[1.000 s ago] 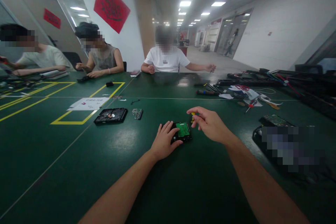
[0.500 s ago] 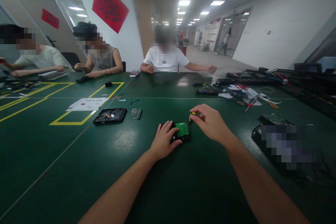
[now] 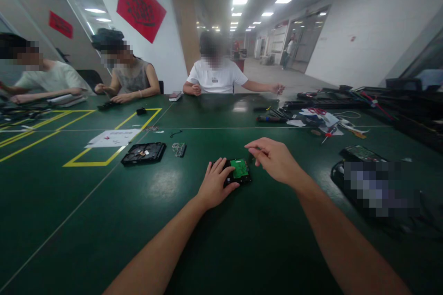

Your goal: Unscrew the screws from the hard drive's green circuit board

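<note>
A hard drive point(image 3: 240, 169) with a green circuit board on its upper face lies flat on the green table in front of me. My left hand point(image 3: 215, 182) holds it down from the left, fingers over its top and thumb along the near edge. Just beyond its right side, my right hand point(image 3: 268, 159) is raised with thumb and fingers pinched together. The small yellow-handled screwdriver it held a moment before is almost wholly hidden behind these fingers. A loose circuit board point(image 3: 179, 149) and a black drive casing point(image 3: 143, 153) lie to the left.
Tools and wires point(image 3: 273, 117) lie at the back right, near a red-handled screwdriver point(image 3: 327, 136). At right sits a dark device point(image 3: 363, 153) with an exposed board. White paper point(image 3: 112, 137) lies at left. Several people sit across the table, one in a white shirt point(image 3: 216, 76).
My right hand's fingers have shifted slightly left and turned, so the yellow of the screwdriver no longer shows. My left hand stays on the hard drive. The view has shifted slightly.
</note>
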The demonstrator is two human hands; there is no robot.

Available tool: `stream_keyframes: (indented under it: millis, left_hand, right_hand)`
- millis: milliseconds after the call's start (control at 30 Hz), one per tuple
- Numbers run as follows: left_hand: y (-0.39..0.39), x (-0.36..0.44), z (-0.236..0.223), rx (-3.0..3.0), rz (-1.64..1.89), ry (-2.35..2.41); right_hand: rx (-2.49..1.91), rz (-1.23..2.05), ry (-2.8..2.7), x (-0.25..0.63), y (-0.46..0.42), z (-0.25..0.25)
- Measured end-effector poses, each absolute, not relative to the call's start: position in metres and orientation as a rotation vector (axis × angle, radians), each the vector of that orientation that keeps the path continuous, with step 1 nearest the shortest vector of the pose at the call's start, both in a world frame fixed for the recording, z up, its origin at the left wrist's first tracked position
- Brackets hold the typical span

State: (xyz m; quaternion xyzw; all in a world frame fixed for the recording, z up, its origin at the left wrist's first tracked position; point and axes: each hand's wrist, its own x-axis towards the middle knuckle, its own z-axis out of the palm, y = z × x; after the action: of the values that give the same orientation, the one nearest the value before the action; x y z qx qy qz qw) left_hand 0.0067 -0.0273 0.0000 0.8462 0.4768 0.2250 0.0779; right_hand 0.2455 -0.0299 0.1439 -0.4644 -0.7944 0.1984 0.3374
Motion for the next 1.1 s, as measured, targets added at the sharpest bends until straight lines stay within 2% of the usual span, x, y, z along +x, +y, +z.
stream_keyframes:
  millis: [333,633,867,1100]
  left_hand:
    - [-0.0285,0.0060,0.0046,2.518,0.642,1.432]
    - [-0.0285,0.0057,0.0040,2.507,0.641,1.429]
    - [-0.0289,0.0070,0.0044,2.501,0.656,1.433]
    - [-0.0312,0.0079,0.0054,2.529,0.632,1.450]
  right_hand:
    - [-1.315,0.509,-2.009,0.2459,-0.0241,0.1424]
    - [-1.379,0.114,-2.010,0.2476,-0.0206,0.1405]
    - [-1.198,0.505,-2.041,0.2460,-0.0248,0.1388]
    - [-1.257,0.409,-2.026,0.2435,-0.0250,0.1408]
